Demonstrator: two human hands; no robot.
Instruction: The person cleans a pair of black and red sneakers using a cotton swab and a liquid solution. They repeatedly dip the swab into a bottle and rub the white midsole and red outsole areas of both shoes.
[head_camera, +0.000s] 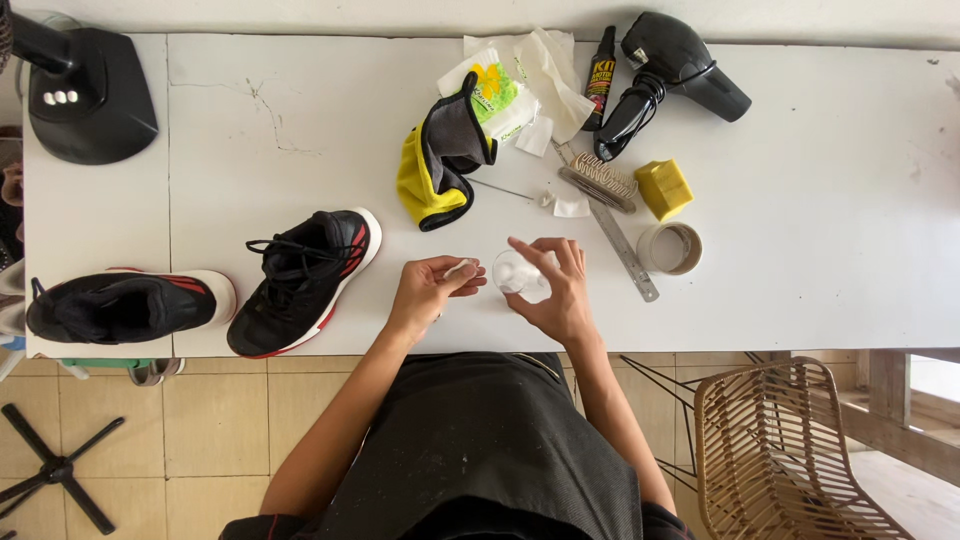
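My right hand (556, 290) grips a small clear round container (518, 274) with something white inside, just above the white table (820, 250). My left hand (430, 288) is beside it and pinches a small white piece (461, 268) between thumb and fingers, close to the container's rim. A black sneaker with red trim and a white sole (303, 280) lies left of my left hand. A second matching sneaker (125, 305) lies on its side at the table's left edge.
Behind my hands lie a yellow and grey cloth (440, 160), a wipes packet with tissues (510, 85), a small black bottle (600, 78), a black hair dryer (670, 75), a brush (600, 182), a yellow sponge (664, 188), a metal ruler (622, 250) and a tape roll (670, 248). A fan base (85, 95) stands far left. A wicker chair (780, 450) is at the right.
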